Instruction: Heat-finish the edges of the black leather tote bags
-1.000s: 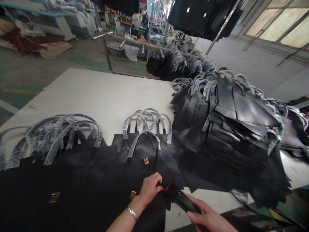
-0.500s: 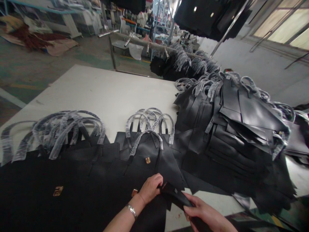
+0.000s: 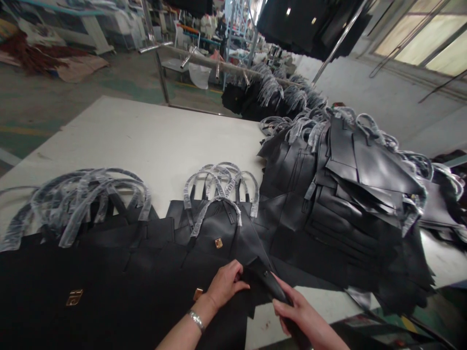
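Observation:
My right hand [image 3: 302,311] is closed around a long black strap-like piece [image 3: 272,287] with a small shiny metal spot near its upper end. Its lower part runs under my palm toward the bottom edge. My left hand [image 3: 226,282], with a silver bracelet on the wrist, is just left of that piece. Its fingers are curled and the thumb is stretched apart, with nothing visible between them. Under the left hand lie flat black bag panels [image 3: 153,291] with gold clasps [image 3: 75,297]. Just beyond is a black bag panel with another gold clasp [image 3: 218,243].
Plastic-wrapped handles [image 3: 98,194] rise from the panels at left, others [image 3: 222,184] in the middle. A tall heap of black bag pieces [image 3: 350,194] occupies the right. The white table [image 3: 153,131] reaches back to a metal rack [image 3: 160,73] with pegs. Black pieces [image 3: 302,24] hang above.
My left thumb has come off the black strap-like piece and now sticks out beside it. The right hand still grips the piece, its upper end raised slightly. The view has shifted a little right.

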A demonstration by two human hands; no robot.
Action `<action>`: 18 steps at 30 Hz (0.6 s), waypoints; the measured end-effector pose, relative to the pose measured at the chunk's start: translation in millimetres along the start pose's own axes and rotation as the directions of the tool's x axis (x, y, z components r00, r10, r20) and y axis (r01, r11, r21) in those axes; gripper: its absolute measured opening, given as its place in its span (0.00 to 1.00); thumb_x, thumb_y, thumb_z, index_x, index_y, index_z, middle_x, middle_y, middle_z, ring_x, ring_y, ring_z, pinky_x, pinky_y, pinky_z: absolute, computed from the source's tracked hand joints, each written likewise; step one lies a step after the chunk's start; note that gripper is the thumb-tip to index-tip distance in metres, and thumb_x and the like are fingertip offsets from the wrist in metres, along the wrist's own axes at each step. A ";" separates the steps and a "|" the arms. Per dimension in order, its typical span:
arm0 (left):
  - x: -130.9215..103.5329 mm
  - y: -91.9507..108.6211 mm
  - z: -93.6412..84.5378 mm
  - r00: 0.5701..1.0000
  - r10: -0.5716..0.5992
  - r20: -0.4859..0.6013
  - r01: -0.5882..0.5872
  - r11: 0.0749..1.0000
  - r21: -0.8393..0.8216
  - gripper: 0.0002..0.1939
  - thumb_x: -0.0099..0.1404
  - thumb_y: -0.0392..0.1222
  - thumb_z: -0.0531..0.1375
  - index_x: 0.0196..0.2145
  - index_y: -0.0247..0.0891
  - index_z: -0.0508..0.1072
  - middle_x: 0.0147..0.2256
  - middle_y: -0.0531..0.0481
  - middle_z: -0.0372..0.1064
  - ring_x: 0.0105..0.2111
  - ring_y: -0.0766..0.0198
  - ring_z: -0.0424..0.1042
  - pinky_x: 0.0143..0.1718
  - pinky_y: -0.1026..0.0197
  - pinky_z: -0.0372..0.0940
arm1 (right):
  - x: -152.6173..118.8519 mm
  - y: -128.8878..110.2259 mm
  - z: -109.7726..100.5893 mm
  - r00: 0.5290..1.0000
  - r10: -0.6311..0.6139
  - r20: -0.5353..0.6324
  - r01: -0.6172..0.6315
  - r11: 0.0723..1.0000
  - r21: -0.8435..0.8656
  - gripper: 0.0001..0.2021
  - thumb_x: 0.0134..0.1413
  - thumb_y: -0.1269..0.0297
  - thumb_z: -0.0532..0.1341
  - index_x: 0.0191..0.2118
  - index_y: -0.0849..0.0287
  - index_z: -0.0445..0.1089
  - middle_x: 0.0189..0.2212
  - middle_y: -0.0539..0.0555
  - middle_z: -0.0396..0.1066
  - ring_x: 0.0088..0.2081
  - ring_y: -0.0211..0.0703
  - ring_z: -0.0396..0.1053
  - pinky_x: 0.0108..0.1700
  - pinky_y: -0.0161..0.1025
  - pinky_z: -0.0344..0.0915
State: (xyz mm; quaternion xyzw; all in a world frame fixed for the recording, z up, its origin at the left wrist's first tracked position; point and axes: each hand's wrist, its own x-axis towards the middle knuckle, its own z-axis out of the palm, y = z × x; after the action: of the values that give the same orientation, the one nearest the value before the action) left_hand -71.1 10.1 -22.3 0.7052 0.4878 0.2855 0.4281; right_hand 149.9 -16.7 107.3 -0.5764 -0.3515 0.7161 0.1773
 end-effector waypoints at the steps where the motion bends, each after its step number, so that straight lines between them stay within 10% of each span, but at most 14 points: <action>1: 3.0 2.9 4.4 1.000 -0.004 -0.020 0.005 0.999 0.044 0.11 0.58 0.35 0.64 0.34 0.40 0.63 0.32 0.56 0.64 0.30 0.66 0.66 0.32 0.65 0.62 | -1.5 1.6 -4.8 0.999 -0.010 -0.043 0.009 1.000 -0.020 0.41 0.50 0.52 0.64 0.66 0.56 0.48 0.21 0.42 0.60 0.17 0.30 0.59 0.19 0.29 0.55; 8: 8.4 26.0 29.1 0.990 0.094 -0.101 -0.075 0.981 0.179 0.25 0.60 0.25 0.56 0.53 0.38 0.60 0.56 0.42 0.60 0.54 0.58 0.64 0.52 0.55 0.65 | -3.3 7.3 -7.5 0.979 -0.096 -0.177 0.046 0.962 -0.268 0.42 0.53 0.48 0.60 0.67 0.60 0.44 0.19 0.43 0.61 0.16 0.34 0.61 0.20 0.32 0.58; 18: -75.6 7.4 -15.4 0.953 0.282 -0.107 -0.168 0.792 0.587 0.16 0.67 0.34 0.54 0.52 0.40 0.67 0.54 0.46 0.67 0.54 0.55 0.66 0.52 0.48 0.65 | 40.3 4.7 45.5 0.997 -0.015 -0.081 -0.018 0.921 -0.389 0.34 0.53 0.60 0.59 0.65 0.56 0.52 0.27 0.49 0.71 0.15 0.31 0.60 0.18 0.30 0.58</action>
State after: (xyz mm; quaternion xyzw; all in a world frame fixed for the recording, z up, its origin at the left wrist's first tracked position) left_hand -107.7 -56.5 -7.3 0.8237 0.5012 0.2407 0.1112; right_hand 96.4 -7.0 79.8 -0.6295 -0.4788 0.6076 0.0730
